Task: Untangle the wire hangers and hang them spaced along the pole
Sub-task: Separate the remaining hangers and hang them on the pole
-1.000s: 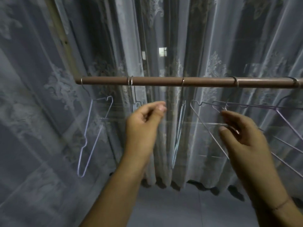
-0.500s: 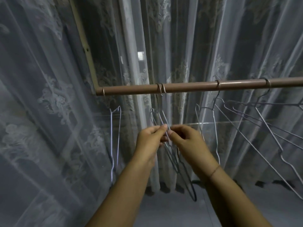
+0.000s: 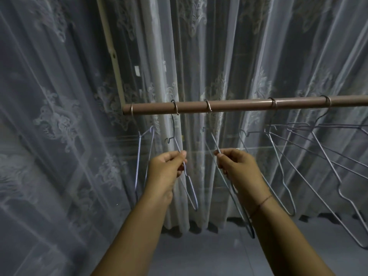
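Observation:
A brown pole [image 3: 239, 105] runs level from the middle to the right edge, with several wire hangers hooked on it. My left hand [image 3: 165, 172] pinches the wire of the second hanger [image 3: 189, 188], whose hook sits near the pole's left end. My right hand [image 3: 237, 168] pinches the third hanger [image 3: 214, 139], hooked a short way to the right. These two hangers hang apart. A pale hanger [image 3: 139, 156] hangs at the pole's left tip. Further right, more hangers [image 3: 298, 156] overlap one another.
White lace curtains [image 3: 59, 116] hang close behind and to the left of the pole. A pale vertical frame strip [image 3: 113, 56] rises behind the pole's left end. Grey floor [image 3: 199, 251] lies below.
Half a second ago both hands met at two hangers hooked side by side. Now the hands are spread and those two hooks sit apart on the pole.

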`<control>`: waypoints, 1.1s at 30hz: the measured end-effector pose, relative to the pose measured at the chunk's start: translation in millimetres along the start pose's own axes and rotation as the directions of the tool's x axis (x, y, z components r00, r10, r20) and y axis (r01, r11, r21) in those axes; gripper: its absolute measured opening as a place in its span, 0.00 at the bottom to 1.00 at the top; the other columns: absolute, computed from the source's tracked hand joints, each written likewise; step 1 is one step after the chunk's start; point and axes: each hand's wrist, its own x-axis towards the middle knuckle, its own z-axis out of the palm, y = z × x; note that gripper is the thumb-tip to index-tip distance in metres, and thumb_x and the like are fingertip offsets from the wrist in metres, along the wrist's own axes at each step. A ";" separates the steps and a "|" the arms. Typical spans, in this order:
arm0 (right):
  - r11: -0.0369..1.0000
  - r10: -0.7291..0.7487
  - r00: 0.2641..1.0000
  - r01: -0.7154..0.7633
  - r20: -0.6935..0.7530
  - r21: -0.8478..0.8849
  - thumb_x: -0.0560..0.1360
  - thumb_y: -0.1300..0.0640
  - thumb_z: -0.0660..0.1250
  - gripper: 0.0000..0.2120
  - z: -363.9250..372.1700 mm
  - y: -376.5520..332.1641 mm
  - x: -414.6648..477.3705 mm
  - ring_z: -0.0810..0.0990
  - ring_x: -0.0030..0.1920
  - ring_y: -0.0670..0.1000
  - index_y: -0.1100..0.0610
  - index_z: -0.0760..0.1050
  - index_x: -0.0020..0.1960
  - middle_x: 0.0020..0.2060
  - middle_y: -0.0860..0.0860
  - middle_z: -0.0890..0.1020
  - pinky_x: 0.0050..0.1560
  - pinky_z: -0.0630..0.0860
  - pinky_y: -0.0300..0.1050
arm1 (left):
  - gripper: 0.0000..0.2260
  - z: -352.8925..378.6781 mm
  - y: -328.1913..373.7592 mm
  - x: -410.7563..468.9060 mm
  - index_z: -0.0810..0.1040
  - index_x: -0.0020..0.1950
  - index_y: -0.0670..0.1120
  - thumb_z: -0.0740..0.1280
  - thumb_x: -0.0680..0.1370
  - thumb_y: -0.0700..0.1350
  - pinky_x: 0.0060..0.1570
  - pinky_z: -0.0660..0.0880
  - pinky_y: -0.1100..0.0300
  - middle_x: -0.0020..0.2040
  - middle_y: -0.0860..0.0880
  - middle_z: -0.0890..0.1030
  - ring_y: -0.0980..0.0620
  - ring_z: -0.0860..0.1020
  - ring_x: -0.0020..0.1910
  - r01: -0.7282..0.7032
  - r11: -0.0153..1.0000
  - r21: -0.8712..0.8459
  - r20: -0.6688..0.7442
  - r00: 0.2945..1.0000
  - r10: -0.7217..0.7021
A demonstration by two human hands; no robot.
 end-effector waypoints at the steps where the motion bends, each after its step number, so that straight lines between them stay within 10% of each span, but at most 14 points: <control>1: 1.000 0.005 1.000 -0.004 -0.003 0.017 0.75 0.59 0.64 0.06 -0.4 -0.4 1.6 0.71 0.30 0.45 0.59 0.80 0.46 0.30 0.50 0.76 0.32 0.68 0.38 | 0.04 -3.6 -0.3 0.3 0.81 0.43 0.44 0.69 0.75 0.43 0.36 0.72 0.66 0.34 0.49 0.79 0.55 0.75 0.35 -0.003 1.000 0.010 -0.007 1.000 0.003; 16: 0.997 0.067 0.997 -0.069 0.045 0.043 0.75 0.59 0.65 0.09 -8.7 -2.0 34.4 0.69 0.29 0.47 0.56 0.76 0.36 0.29 0.51 0.75 0.29 0.66 0.38 | 0.12 22.4 31.3 -33.2 0.77 0.60 0.49 0.66 0.76 0.45 0.42 0.73 0.76 0.50 0.55 0.80 0.61 0.77 0.48 -0.441 0.869 0.224 -0.028 0.888 0.458; 21: 0.996 0.057 0.995 -0.062 0.076 0.061 0.74 0.62 0.64 0.07 -21.4 26.1 15.7 0.69 0.24 0.44 0.62 0.77 0.39 0.27 0.52 0.74 0.22 0.64 0.30 | 0.16 69.3 6.9 -43.8 0.73 0.66 0.47 0.64 0.78 0.45 0.39 0.70 0.80 0.57 0.54 0.78 0.65 0.76 0.50 -0.301 0.938 0.170 0.176 0.946 0.272; 26: 1.000 0.012 0.994 -0.015 0.107 0.028 0.75 0.63 0.63 0.07 -44.3 46.4 -9.4 0.69 0.23 0.40 0.62 0.78 0.41 0.26 0.50 0.75 0.25 0.65 0.30 | 0.21 94.7 -33.2 -42.6 0.66 0.72 0.46 0.62 0.79 0.45 0.54 0.66 0.64 0.69 0.47 0.72 0.51 0.72 0.65 -0.002 0.992 0.125 0.091 0.996 -0.010; 33: 0.998 0.068 0.981 -0.064 0.182 -0.030 0.76 0.62 0.63 0.08 -57.4 80.8 -37.8 0.73 0.25 0.39 0.64 0.79 0.46 0.28 0.48 0.77 0.27 0.68 0.30 | 0.10 99.1 -78.0 -30.6 0.77 0.57 0.38 0.62 0.78 0.38 0.47 0.76 0.60 0.43 0.45 0.80 0.48 0.78 0.43 0.259 0.962 -0.091 0.085 0.964 -0.251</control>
